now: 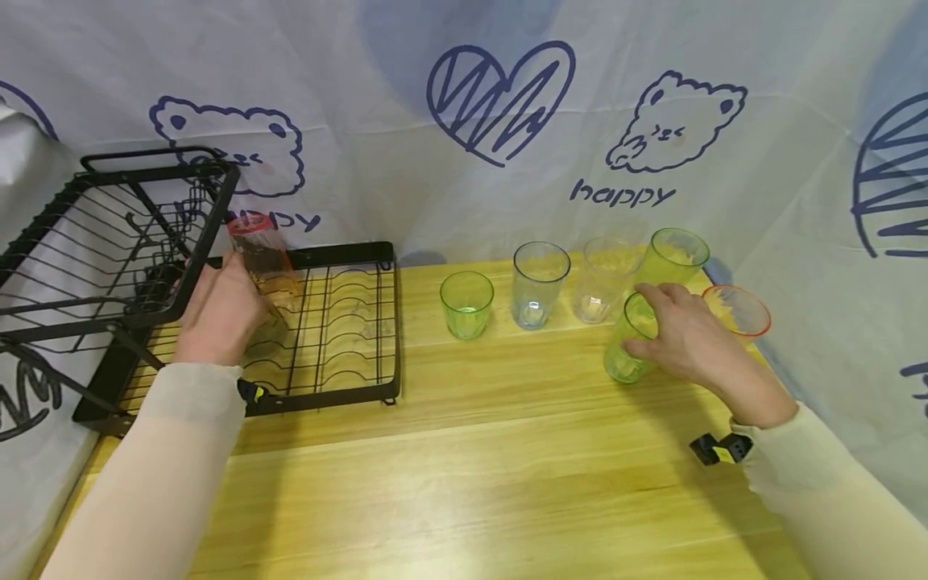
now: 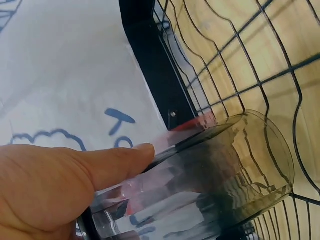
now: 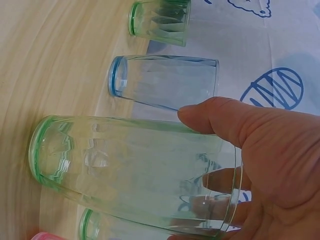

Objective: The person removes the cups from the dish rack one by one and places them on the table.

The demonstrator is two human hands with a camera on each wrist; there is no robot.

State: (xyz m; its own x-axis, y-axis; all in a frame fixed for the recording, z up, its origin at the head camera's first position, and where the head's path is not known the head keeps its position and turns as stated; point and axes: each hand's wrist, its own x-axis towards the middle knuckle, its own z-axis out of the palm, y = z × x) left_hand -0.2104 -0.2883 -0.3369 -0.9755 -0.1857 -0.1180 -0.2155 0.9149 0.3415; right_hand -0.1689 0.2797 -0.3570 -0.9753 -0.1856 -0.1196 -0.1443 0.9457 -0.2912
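At the left, my left hand (image 1: 221, 310) reaches under the upper tier of a black dish rack (image 1: 384, 391) and grips a clear greyish drinking glass (image 2: 200, 185). That glass is tilted, its wide rim at the wires of the lower tier. Right behind it stands a red-tinted glass (image 1: 255, 234), partly hidden. Over on the right, my right hand (image 1: 685, 334) holds a tall green glass (image 3: 130, 165) near its top, thumb on one side and fingers on the other. In the head view the green glass (image 1: 625, 364) is upright at the table.
Along the back stand a short green glass (image 1: 466, 304), a blue glass (image 1: 540, 286), a clear glass (image 1: 602, 282) and another tall green glass (image 1: 674, 254). An orange-rimmed glass (image 1: 743, 310) is partly behind my right hand. A printed cloth (image 1: 406, 161) hangs behind the wooden table (image 1: 449, 475).
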